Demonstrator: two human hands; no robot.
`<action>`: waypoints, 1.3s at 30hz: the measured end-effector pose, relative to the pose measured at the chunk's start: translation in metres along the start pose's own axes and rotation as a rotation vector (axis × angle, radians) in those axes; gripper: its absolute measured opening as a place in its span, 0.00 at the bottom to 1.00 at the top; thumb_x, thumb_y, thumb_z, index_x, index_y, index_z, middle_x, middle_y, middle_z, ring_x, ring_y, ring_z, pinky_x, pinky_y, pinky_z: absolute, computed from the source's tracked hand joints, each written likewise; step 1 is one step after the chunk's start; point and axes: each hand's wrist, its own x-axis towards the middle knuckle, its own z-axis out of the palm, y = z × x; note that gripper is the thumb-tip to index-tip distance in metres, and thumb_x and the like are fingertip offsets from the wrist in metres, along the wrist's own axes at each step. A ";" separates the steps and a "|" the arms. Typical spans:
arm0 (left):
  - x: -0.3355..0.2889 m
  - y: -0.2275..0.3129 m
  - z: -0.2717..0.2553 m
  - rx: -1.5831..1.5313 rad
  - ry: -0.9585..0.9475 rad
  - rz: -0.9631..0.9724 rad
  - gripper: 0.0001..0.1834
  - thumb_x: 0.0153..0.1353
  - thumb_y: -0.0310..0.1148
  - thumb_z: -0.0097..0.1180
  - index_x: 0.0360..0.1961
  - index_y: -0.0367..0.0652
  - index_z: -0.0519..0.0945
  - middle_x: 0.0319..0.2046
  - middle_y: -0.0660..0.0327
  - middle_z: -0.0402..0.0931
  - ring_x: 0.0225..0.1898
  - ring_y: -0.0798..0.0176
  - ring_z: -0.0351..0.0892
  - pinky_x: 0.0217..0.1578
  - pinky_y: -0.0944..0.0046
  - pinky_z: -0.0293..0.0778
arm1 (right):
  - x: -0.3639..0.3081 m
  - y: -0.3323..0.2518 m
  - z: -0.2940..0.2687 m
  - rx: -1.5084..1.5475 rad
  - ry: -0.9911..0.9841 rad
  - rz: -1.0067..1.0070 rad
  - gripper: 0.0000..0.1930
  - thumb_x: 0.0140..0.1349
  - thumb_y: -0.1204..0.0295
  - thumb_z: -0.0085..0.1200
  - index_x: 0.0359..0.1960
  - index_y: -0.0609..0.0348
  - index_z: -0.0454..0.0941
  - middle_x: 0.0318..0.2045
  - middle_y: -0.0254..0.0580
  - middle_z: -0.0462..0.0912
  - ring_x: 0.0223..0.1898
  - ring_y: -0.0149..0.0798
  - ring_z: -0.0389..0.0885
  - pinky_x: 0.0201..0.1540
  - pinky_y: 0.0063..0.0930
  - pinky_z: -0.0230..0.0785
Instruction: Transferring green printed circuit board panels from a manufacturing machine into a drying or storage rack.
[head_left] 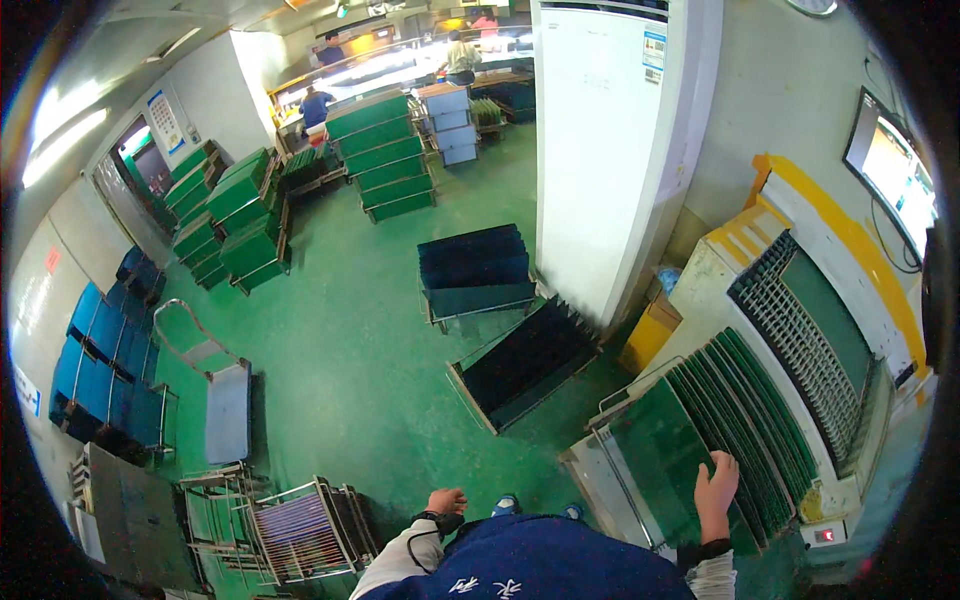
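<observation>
My right hand (716,492) is at the upper edge of the front green panel (655,440), with thumb and fingers bent around that edge. Behind this panel, several more green panels (765,425) stand in a row, slotted in a wire-framed rack (610,455) to my right. My left hand (447,502) hangs beside my body, loosely curled, with nothing visible in it. A dark band circles that wrist.
Two dark racks (475,272) (530,365) stand ahead by a white cabinet (598,150). A yellow-edged machine (850,250) borders the right. At left are a trolley (230,410), wire racks (295,530) and blue bins (85,370). Stacked green crates (385,160) and people are farther back.
</observation>
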 end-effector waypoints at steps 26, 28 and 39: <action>-0.012 0.003 0.014 0.362 0.011 0.162 0.09 0.58 0.25 0.53 0.41 0.39 0.74 0.39 0.58 0.81 0.40 0.59 0.83 0.34 0.63 0.79 | 0.028 0.044 0.020 -0.258 -0.332 0.214 0.15 0.49 0.62 0.66 0.30 0.61 0.78 0.32 0.53 0.81 0.40 0.57 0.80 0.42 0.49 0.71; -0.011 0.007 0.015 -0.100 -0.071 -0.038 0.08 0.62 0.26 0.48 0.41 0.39 0.74 0.40 0.54 0.80 0.41 0.57 0.82 0.34 0.60 0.78 | 0.028 0.048 0.017 -0.193 -0.302 0.155 0.16 0.48 0.65 0.65 0.31 0.65 0.79 0.32 0.57 0.81 0.39 0.59 0.80 0.43 0.48 0.71; -0.001 0.001 0.027 0.063 0.091 -0.076 0.13 0.63 0.29 0.50 0.48 0.39 0.75 0.42 0.52 0.80 0.40 0.56 0.82 0.35 0.59 0.78 | 0.032 0.031 0.012 -0.162 -0.317 0.222 0.20 0.49 0.64 0.65 0.40 0.65 0.80 0.36 0.59 0.82 0.43 0.58 0.80 0.45 0.47 0.72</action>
